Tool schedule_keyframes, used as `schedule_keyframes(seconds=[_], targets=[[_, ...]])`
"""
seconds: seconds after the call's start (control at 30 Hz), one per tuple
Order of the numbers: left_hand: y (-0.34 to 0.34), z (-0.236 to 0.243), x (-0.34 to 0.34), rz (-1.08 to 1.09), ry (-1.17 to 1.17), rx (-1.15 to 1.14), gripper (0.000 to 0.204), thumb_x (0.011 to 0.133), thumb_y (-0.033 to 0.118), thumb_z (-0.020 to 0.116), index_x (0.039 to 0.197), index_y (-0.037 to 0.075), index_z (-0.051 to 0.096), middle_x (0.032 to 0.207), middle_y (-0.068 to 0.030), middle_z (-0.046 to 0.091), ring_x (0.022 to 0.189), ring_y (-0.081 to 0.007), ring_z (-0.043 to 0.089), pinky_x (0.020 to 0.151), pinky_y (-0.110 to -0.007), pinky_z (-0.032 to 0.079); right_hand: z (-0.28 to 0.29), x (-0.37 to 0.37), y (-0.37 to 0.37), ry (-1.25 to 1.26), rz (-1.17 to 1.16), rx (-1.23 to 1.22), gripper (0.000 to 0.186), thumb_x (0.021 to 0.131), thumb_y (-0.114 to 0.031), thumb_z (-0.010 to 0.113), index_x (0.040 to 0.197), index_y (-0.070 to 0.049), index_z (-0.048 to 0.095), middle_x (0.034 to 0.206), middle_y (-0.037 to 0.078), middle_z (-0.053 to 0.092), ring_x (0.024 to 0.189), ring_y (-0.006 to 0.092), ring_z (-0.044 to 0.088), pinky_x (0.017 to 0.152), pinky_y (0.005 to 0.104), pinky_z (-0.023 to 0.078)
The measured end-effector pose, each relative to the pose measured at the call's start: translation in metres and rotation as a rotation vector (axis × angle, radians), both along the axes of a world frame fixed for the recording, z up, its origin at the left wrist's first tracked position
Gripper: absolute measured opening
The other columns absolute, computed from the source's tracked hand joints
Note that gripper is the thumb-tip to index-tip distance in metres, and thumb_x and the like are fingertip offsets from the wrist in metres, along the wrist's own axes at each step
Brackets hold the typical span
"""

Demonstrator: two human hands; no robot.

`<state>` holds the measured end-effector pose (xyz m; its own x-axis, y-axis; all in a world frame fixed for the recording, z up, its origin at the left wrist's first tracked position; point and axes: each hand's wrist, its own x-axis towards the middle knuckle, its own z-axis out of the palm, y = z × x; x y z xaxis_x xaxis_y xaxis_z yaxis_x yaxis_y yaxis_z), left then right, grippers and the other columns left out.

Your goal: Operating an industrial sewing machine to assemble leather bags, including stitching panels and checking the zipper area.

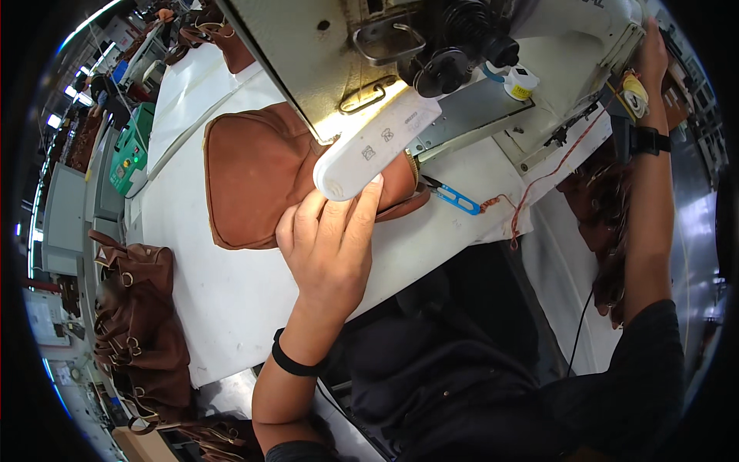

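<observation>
A brown leather bag [246, 173] lies on the white work table under the head of a sewing machine [308, 46]. My left hand [331, 239] rests on the bag with its fingers stretched out, their tips at the lower edge of a long white rounded bar [377, 146]. This bar hides the bag's part below the needle area. At the far right, my right arm reaches up, and my right hand [653, 58] is at the end of the machine; its fingers are mostly hidden. Blue-handled thread snips [456, 197] lie right of the bag.
Reddish cord [550, 173] trails over the table beside the snips. A small white bottle-like container [521, 82] stands on the machine bed. More brown bags [142, 331] hang at the left table edge, others [604, 223] at the right. A green box [132, 150] is at the far left.
</observation>
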<state>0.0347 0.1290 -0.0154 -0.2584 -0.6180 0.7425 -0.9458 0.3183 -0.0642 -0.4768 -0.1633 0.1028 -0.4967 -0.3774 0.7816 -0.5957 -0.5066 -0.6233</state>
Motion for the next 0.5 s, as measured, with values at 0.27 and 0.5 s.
schedule_keyframes(seconds=[0.27,0.5], targets=[[-0.001,0.003,-0.001,-0.002,0.005,0.014,0.048,0.079,-0.002,0.073,0.125,0.013,0.074,0.128,-0.0003,0.07,0.111,-0.0195,0.062,0.098,-0.034,0.041,-0.006,0.007,0.002,-0.2,0.084,0.111,0.067,0.102,-0.06,0.052,0.136,-0.004,0.065,0.125,0.013,0.069,0.113,0.0231,0.064,0.1,0.0335,0.046],[-0.002,0.004,0.0,-0.012,0.019,0.024,0.053,0.075,-0.005,0.072,0.125,0.013,0.074,0.128,-0.0004,0.071,0.11,-0.0198,0.062,0.097,-0.034,0.041,0.011,0.039,0.014,-0.012,0.012,-0.012,0.058,0.106,-0.04,0.044,0.117,0.013,0.063,0.114,0.028,0.069,0.099,0.0324,0.063,0.088,0.0429,0.05]])
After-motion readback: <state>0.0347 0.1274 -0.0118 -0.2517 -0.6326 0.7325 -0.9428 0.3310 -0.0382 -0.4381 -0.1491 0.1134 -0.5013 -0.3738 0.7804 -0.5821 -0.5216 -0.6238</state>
